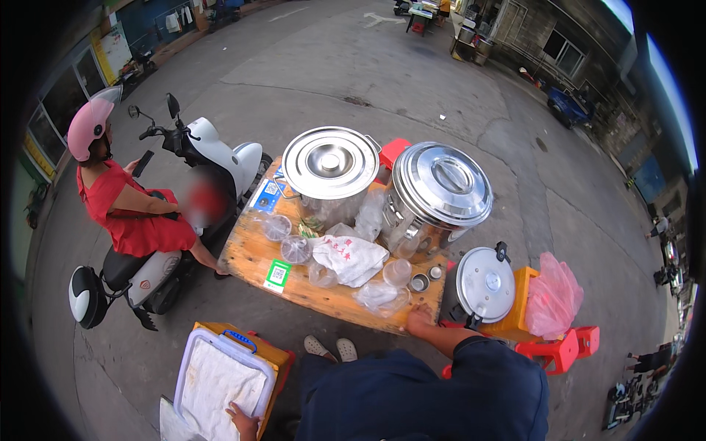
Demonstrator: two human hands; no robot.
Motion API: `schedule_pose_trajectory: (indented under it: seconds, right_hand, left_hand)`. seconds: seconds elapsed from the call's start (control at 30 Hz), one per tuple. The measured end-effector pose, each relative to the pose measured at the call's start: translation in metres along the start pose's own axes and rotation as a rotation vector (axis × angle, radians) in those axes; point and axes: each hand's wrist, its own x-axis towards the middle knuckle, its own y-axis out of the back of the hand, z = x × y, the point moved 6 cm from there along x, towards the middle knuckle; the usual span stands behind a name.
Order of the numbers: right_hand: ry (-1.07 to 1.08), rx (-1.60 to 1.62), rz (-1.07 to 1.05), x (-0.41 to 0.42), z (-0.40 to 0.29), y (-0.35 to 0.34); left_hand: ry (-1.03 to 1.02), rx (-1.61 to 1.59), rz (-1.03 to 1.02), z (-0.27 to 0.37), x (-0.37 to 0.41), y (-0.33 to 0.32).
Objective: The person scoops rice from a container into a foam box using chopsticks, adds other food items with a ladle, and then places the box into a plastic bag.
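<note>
My right hand (pixel 420 318) rests on the near right corner of a wooden table (pixel 314 295), its fingers partly curled. Down at the lower left, my left hand (pixel 242 420) lies on a white cloth (pixel 218 380) over a plastic tub. Two large lidded steel pots, one at the back (pixel 331 190) and one at the right (pixel 441 182), stand on the table. In front of them lie a white towel (pixel 350 256) with red print, bagged cups (pixel 296 249), clear plastic bags (pixel 380 296), a plastic cup (pixel 397 272) and a small metal cup (pixel 419 283).
A person in a pink helmet (pixel 88 129) sits on a white scooter (pixel 220 146) at the left, holding a phone (pixel 143 163). To the right of the table are a pressure cooker (pixel 485 285), a yellow crate (pixel 521 303) with a pink bag (pixel 551 297), and red stools (pixel 557 350).
</note>
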Motion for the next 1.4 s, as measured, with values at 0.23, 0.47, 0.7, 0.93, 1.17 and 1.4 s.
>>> schedule_pose_trajectory:
  seconds: [0.23,0.47,0.7,0.93,1.17,1.4]
  right_hand:
    - [-0.005,-0.044,0.038,0.010,0.006,-0.014]
    - [-0.010,-0.054,0.013,0.005,-0.001,-0.007]
    - [-0.032,-0.040,0.016,0.016,0.004,-0.021]
    - [-0.026,-0.015,0.016,0.012,0.003,-0.016]
    - [-0.015,-0.032,0.051,0.022,0.006,-0.031]
    - [-0.026,0.001,0.026,0.015,0.004,-0.022]
  left_hand:
    - [0.062,0.012,-0.024,0.014,-0.003,0.006]
    - [0.079,0.064,-0.004,0.010,-0.005,0.007]
    - [0.074,0.072,-0.005,0.008,-0.001,0.004]
    - [0.019,0.098,0.022,0.001,0.005,-0.004]
    - [-0.010,0.085,0.019,-0.010,0.012,-0.012]
    - [0.031,0.042,-0.016,0.005,0.005,0.000]
